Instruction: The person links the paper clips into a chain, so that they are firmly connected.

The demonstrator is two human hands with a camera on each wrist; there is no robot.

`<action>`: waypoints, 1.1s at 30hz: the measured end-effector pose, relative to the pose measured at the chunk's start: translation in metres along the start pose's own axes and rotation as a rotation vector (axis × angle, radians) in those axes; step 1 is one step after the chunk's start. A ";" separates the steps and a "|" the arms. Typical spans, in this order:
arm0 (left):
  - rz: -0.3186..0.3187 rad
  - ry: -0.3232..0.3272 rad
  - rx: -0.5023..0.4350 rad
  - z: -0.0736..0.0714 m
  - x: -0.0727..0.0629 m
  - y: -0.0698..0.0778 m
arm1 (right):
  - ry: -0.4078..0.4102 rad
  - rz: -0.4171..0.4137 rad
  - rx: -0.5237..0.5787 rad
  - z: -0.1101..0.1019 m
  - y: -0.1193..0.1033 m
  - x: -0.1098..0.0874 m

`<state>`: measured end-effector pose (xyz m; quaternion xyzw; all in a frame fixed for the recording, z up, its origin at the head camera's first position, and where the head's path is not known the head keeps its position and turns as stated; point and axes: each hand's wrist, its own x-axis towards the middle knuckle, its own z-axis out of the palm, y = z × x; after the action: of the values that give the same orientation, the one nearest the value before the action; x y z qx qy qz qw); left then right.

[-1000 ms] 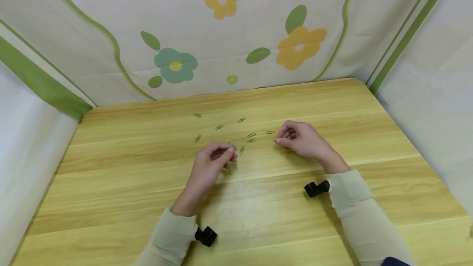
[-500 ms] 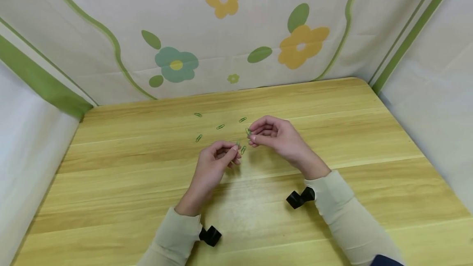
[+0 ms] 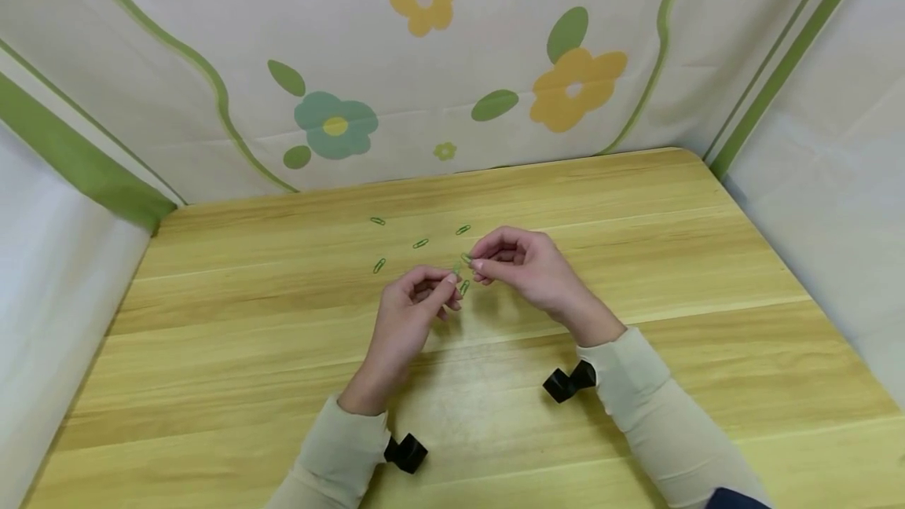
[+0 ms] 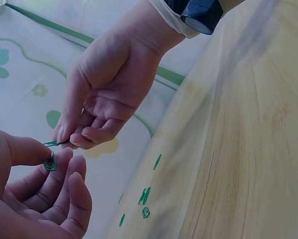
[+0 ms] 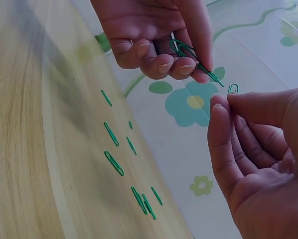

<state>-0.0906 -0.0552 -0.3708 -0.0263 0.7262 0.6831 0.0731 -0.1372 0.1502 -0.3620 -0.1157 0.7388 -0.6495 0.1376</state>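
1) The left hand (image 3: 406,305) pinches a small green bent-wire paper clip (image 5: 193,54)
2) The right hand (image 3: 526,269) pinches a second green bent-wire paper clip (image 5: 232,88), close beside the first but apart
3) Both pinched clips are raised above the pale yellow wood-grain tabletop (image 3: 488,422)
4) Several loose green paper clips (image 3: 420,243) lie scattered on it near the hands
5) A white flower-patterned cloth (image 3: 261,14) hangs behind

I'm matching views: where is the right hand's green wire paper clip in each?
Head: green wire paper clip, just below centre.
Left wrist: paper clip, far left, below middle.
Right wrist: paper clip, right of centre, above middle.
Shared landmark: teal cloth-printed flower, yellow centre.
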 end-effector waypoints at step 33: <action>-0.011 -0.031 -0.011 0.003 -0.003 0.001 | -0.040 -0.090 -0.078 -0.002 0.008 -0.001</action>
<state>-0.0877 -0.0521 -0.3696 -0.0202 0.7209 0.6871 0.0881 -0.1369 0.1535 -0.3697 -0.1668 0.7548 -0.6233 0.1184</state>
